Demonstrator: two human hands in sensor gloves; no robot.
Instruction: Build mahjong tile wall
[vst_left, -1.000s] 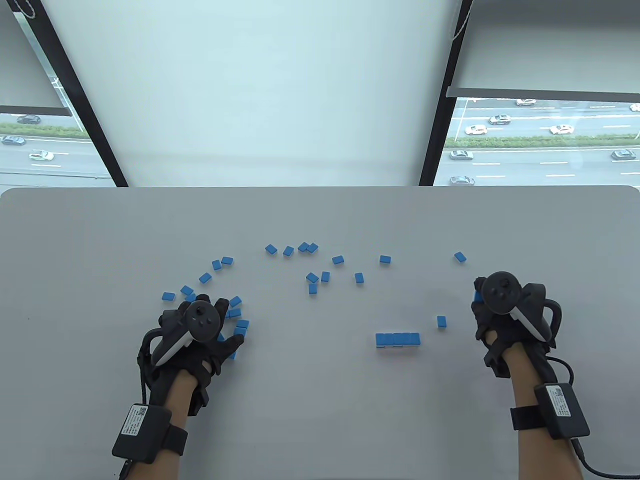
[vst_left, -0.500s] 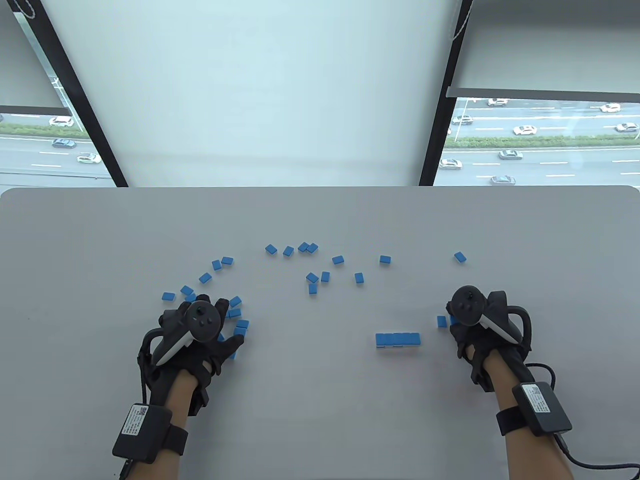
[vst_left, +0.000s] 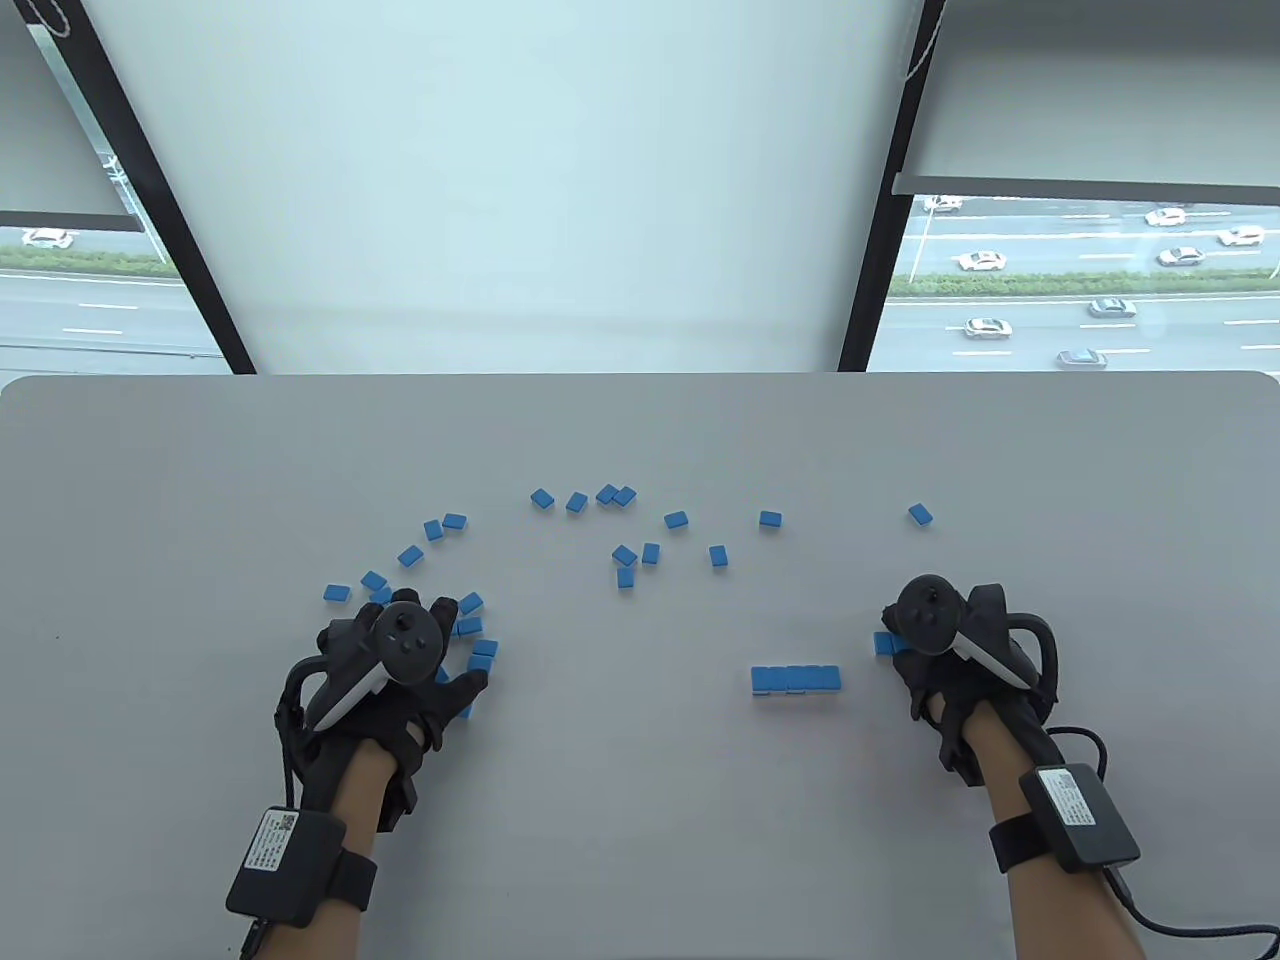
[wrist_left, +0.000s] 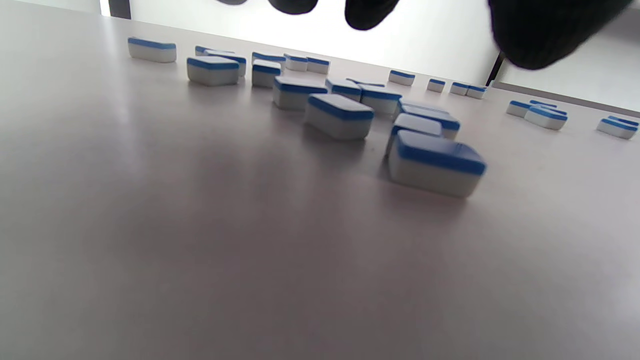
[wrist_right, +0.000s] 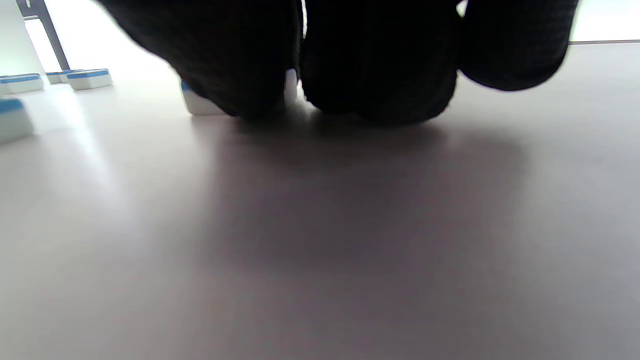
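Note:
Blue-backed mahjong tiles lie face down on the grey table (vst_left: 640, 840). A short row of several tiles (vst_left: 795, 680) stands side by side at centre right. My right hand (vst_left: 900, 648) is just right of that row, fingers down on the table, holding a tile against a loose tile (vst_left: 883, 643). In the right wrist view the fingers (wrist_right: 375, 65) press on the table with a white-and-blue tile (wrist_right: 200, 104) behind them. My left hand (vst_left: 455, 640) is spread open above a cluster of tiles (vst_left: 478, 650). In the left wrist view its fingertips (wrist_left: 370, 10) hang clear of the tiles (wrist_left: 435, 162).
Loose tiles are scattered across the middle of the table (vst_left: 625, 560), with single ones further right (vst_left: 769, 518) and at the far right (vst_left: 920, 514). Windows with a road lie beyond the table's far edge.
My right hand has moved left and toward me, bringing a tile beside the loose tile near the row's right end. The left hand has not moved.

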